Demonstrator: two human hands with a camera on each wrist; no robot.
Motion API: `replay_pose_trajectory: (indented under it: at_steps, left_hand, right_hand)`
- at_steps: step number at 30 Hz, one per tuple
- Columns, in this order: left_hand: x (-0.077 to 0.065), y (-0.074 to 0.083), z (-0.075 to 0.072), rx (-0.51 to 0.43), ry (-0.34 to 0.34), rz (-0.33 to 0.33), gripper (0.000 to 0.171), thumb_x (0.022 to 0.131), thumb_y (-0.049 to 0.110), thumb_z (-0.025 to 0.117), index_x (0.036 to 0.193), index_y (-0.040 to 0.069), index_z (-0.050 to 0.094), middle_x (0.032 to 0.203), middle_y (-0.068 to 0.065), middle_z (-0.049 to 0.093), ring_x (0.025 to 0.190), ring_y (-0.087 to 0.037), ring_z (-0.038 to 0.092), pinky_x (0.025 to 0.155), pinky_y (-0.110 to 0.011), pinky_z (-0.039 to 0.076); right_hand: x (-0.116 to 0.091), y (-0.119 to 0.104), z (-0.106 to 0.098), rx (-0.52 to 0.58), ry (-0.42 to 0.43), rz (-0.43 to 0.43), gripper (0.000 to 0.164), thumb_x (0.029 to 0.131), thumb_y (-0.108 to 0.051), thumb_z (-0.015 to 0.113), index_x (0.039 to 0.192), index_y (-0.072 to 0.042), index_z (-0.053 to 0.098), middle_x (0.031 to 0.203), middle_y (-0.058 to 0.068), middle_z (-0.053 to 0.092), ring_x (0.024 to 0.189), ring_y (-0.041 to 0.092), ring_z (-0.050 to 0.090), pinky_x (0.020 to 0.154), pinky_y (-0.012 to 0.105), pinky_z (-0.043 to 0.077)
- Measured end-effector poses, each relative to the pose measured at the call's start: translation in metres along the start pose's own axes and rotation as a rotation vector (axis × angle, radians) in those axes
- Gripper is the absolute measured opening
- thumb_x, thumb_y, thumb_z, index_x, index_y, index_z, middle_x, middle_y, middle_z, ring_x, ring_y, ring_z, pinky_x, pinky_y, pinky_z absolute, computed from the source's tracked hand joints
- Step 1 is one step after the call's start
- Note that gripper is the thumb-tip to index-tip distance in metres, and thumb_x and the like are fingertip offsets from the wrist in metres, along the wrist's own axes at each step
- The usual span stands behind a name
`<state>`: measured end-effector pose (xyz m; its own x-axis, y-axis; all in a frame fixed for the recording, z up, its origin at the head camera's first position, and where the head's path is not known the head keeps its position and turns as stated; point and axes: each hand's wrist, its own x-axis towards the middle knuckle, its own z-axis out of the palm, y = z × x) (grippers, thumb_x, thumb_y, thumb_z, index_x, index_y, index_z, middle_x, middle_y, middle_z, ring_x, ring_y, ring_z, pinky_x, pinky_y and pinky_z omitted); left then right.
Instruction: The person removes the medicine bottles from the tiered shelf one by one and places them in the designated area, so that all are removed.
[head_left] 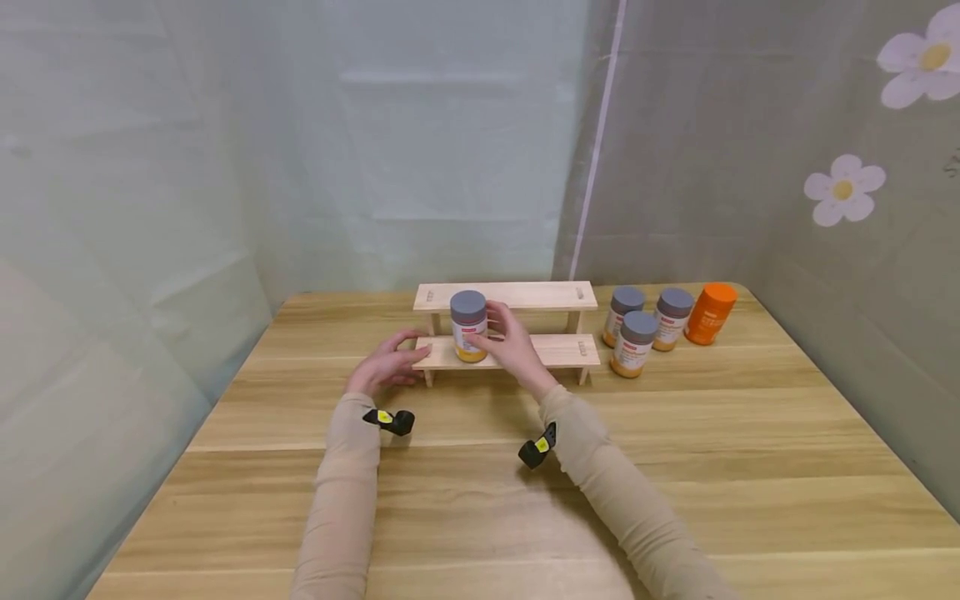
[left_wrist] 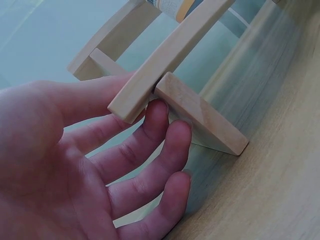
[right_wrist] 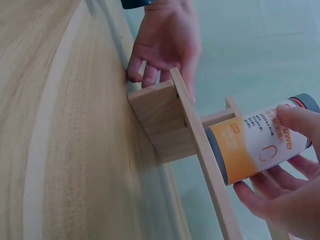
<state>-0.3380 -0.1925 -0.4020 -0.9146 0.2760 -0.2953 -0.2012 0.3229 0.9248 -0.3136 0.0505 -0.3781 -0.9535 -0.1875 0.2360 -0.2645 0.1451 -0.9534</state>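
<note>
A two-step wooden stand (head_left: pixel 555 352) is on the table. At its left end, my left hand (head_left: pixel 386 364) holds the lower step, thumb over the board and fingers curled beneath it, close to the leg (left_wrist: pixel 202 112). My right hand (head_left: pixel 516 343) grips a supplement jar (head_left: pixel 469 332) with a grey lid and a white-and-orange label. The jar is upright on the left part of the lower step. In the right wrist view, the thumb lies across the label of the jar (right_wrist: pixel 260 140) and the fingers wrap its other side; its base is right at the board.
To the right of the stand, three more grey-lidded jars (head_left: pixel 632 346) are grouped beside an orange jar (head_left: pixel 711 314). The upper step (head_left: pixel 506 294) rises behind the lower one. Light curtains (head_left: pixel 420 150) hang behind the wooden table (head_left: pixel 465 500).
</note>
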Motion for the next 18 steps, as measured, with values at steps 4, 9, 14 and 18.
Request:
replay_pose_trajectory:
  at_steps: [4, 9, 14, 18]
  left_hand:
    - [-0.0001, -0.0006, 0.0004, 0.002, 0.0, 0.006, 0.062, 0.097, 0.032, 0.058, 0.15, 0.015, 0.029, 0.121, -0.016, 0.059, 0.084, -0.012, 0.066, 0.076, -0.029, 0.051]
    - [0.0013, -0.0039, -0.0007, -0.009, -0.004, 0.008, 0.063, 0.097, 0.033, 0.058, 0.15, 0.016, 0.028, 0.115, -0.011, 0.059, 0.084, -0.013, 0.066, 0.077, -0.03, 0.05]
    - [-0.0006, -0.0035, -0.0006, -0.018, 0.0, 0.005, 0.063, 0.097, 0.033, 0.058, 0.15, 0.016, 0.028, 0.109, -0.007, 0.059, 0.081, -0.012, 0.066, 0.075, -0.029, 0.051]
    - [0.0015, -0.0023, -0.0009, -0.025, -0.001, 0.004, 0.063, 0.097, 0.032, 0.058, 0.15, 0.016, 0.029, 0.102, -0.004, 0.061, 0.079, -0.011, 0.066, 0.073, -0.028, 0.052]
  right_hand:
    - [-0.0014, -0.0001, 0.0003, -0.04, 0.011, -0.019, 0.062, 0.088, -0.013, 0.072, 0.142, -0.008, 0.042, 0.138, 0.019, 0.052, 0.128, 0.035, 0.052, 0.104, 0.046, 0.046]
    - [-0.0008, 0.0026, 0.001, -0.087, 0.007, -0.061, 0.063, 0.086, -0.013, 0.073, 0.142, -0.006, 0.044, 0.136, 0.019, 0.054, 0.124, 0.035, 0.054, 0.1, 0.045, 0.048]
    - [-0.0021, 0.0034, 0.0009, -0.104, 0.001, -0.072, 0.061, 0.086, -0.014, 0.073, 0.141, -0.008, 0.045, 0.134, 0.016, 0.056, 0.123, 0.034, 0.055, 0.097, 0.044, 0.05]
    - [-0.0025, 0.0015, -0.0015, -0.093, 0.026, -0.052, 0.061, 0.085, -0.014, 0.075, 0.139, -0.01, 0.048, 0.133, 0.015, 0.057, 0.122, 0.033, 0.056, 0.096, 0.045, 0.05]
